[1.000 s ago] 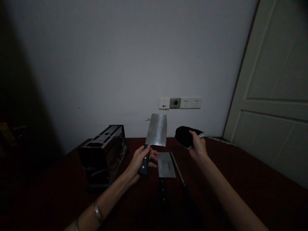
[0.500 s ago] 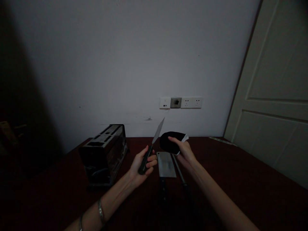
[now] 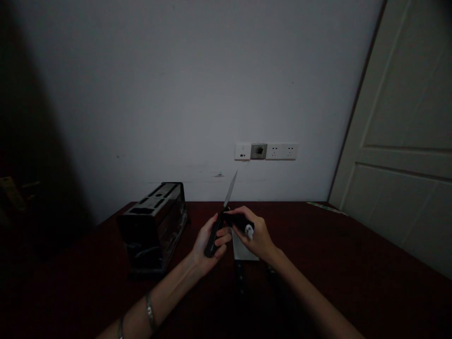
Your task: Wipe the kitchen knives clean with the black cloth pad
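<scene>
My left hand (image 3: pixel 204 245) is wrapped round the black handle of a kitchen knife (image 3: pixel 230 189), whose narrow blade points up and away from me. Fingers closed, my right hand (image 3: pixel 262 238) grips a folded black cloth (image 3: pixel 240 221) with a white edge. The cloth is at the knife's handle, close to the base of the blade. Below my hands a cleaver (image 3: pixel 245 252) lies on the table, its black handle toward me and its upper part covered by my right hand. Beside it a rod-like tool is mostly hidden under my right arm.
A black and grey slotted knife block (image 3: pixel 155 226) stands on the left of the dark red table (image 3: pixel 335 254). A pale wall with sockets (image 3: pixel 281 151) rises behind the table. A white panelled door (image 3: pixel 402 141) is on the right, and a thin strip (image 3: pixel 326 207) lies by the table's back edge.
My right hand has moved left, bringing the cloth against the knife near its handle, and the cloth is now folded narrower. My left hand stays nearly in place while the knife blade has turned slightly.
</scene>
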A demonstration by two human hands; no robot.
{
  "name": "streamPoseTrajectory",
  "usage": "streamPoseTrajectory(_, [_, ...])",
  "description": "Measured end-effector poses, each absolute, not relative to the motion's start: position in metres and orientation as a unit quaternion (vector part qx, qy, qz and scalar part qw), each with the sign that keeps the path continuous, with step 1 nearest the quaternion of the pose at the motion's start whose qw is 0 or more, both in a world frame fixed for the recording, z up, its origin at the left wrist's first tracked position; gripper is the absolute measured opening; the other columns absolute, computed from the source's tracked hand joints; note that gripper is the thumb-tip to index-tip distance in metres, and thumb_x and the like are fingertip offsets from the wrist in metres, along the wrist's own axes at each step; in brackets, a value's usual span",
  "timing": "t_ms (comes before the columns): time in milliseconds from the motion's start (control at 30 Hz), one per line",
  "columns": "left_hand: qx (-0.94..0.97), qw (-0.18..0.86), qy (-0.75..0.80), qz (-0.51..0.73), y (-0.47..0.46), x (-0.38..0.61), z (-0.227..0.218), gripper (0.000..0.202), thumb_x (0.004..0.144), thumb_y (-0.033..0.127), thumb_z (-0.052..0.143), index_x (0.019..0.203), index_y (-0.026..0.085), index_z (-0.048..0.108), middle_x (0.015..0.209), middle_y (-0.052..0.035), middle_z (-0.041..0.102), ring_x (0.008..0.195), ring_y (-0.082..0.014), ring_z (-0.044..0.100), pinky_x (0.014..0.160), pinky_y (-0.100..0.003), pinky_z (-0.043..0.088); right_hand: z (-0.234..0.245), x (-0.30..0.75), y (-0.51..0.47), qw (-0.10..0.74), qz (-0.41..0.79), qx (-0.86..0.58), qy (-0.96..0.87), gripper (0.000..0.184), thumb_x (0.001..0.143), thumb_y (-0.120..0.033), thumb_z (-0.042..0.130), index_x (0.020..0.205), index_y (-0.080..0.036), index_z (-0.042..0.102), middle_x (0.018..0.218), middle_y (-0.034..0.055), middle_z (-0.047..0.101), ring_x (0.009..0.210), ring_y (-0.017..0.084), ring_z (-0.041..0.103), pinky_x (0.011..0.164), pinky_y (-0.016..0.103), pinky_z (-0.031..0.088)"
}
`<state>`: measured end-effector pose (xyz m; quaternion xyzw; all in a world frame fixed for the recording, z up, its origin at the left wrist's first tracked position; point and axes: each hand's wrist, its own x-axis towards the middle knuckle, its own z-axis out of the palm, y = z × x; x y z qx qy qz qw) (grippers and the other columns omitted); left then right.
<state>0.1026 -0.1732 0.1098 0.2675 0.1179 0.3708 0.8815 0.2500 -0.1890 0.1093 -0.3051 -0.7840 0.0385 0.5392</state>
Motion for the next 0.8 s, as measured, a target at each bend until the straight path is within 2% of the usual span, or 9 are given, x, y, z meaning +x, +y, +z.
streamPoseTrajectory(167, [0.299, 0.863, 0.142, 0.382, -0.1735, 0.1044, 0.1063, 0.026, 0.084, 0.04, 0.041, 0.071, 0.017, 0.042, 0.048, 0.0082, 0.03, 0.03, -0.0019, 0.024, 0.023, -0.012, 0.014, 0.112, 0.2513, -0.1893, 0.508, 0.027, -0.295, -0.809, 0.031, 0.075, -0.014, 0.05, 0.105, -0.021, 0.051, 0.095, 0.0069, 0.057, 0.09, 0.017, 0.056, 0.077, 0.029, 0.044])
streamPoseTrajectory(400, [0.332, 0.861, 0.13, 0.363, -0.1754, 0.1033, 0.1051, 0.028, 0.082, 0.044, 0.044, 0.075, 0.016, 0.045, 0.047, 0.0088, 0.031, 0.03, -0.0022, 0.023, 0.022, -0.012, 0.017, 0.116, 0.2535, -0.1923, 0.539, 0.014, -0.32, -0.779, 0.026, 0.07, -0.014, 0.052, 0.095, -0.02, 0.055, 0.086, 0.0049, 0.058, 0.079, 0.016, 0.057, 0.072, 0.028, 0.046])
streamPoseTrajectory(533, [0.334, 0.862, 0.13, 0.358, -0.1749, 0.102, 0.1064, 0.03, 0.079, 0.044, 0.047, 0.068, 0.016, 0.043, 0.046, 0.009, 0.029, 0.029, -0.0023, 0.022, 0.021, -0.013, 0.018, 0.118, 0.2518, -0.1948, 0.529, 0.021, -0.299, -0.794, 0.031, 0.071, -0.013, 0.051, 0.1, -0.02, 0.054, 0.09, 0.006, 0.058, 0.084, 0.017, 0.057, 0.074, 0.029, 0.045])
streamPoseTrajectory(600, [0.344, 0.858, 0.133, 0.358, -0.1761, 0.1014, 0.1067, 0.027, 0.076, 0.039, 0.052, 0.064, 0.017, 0.041, 0.046, 0.0091, 0.029, 0.029, -0.002, 0.021, 0.021, -0.013, 0.02, 0.1182, 0.2511, -0.1953, 0.532, 0.028, -0.292, -0.795, 0.031, 0.07, -0.012, 0.052, 0.1, -0.02, 0.054, 0.091, 0.006, 0.058, 0.085, 0.017, 0.057, 0.075, 0.029, 0.045])
streamPoseTrajectory(700, [0.377, 0.836, 0.139, 0.373, -0.1791, 0.1016, 0.1066, 0.02, 0.068, 0.023, 0.059, 0.063, 0.016, 0.041, 0.047, 0.0089, 0.032, 0.03, -0.0009, 0.021, 0.022, -0.012, 0.022, 0.116, 0.252, -0.193, 0.549, 0.051, -0.313, -0.773, 0.026, 0.067, -0.013, 0.053, 0.093, -0.019, 0.057, 0.088, 0.0053, 0.06, 0.081, 0.017, 0.058, 0.072, 0.028, 0.046])
streamPoseTrajectory(800, [0.416, 0.806, 0.153, 0.392, -0.1804, 0.1027, 0.107, 0.012, 0.068, 0.017, 0.058, 0.072, 0.014, 0.048, 0.049, 0.0085, 0.035, 0.031, -0.0004, 0.022, 0.022, -0.011, 0.023, 0.1103, 0.2553, -0.1858, 0.609, 0.092, -0.367, -0.697, 0.017, 0.066, -0.015, 0.054, 0.081, -0.018, 0.058, 0.075, 0.0027, 0.061, 0.069, 0.016, 0.058, 0.064, 0.025, 0.046])
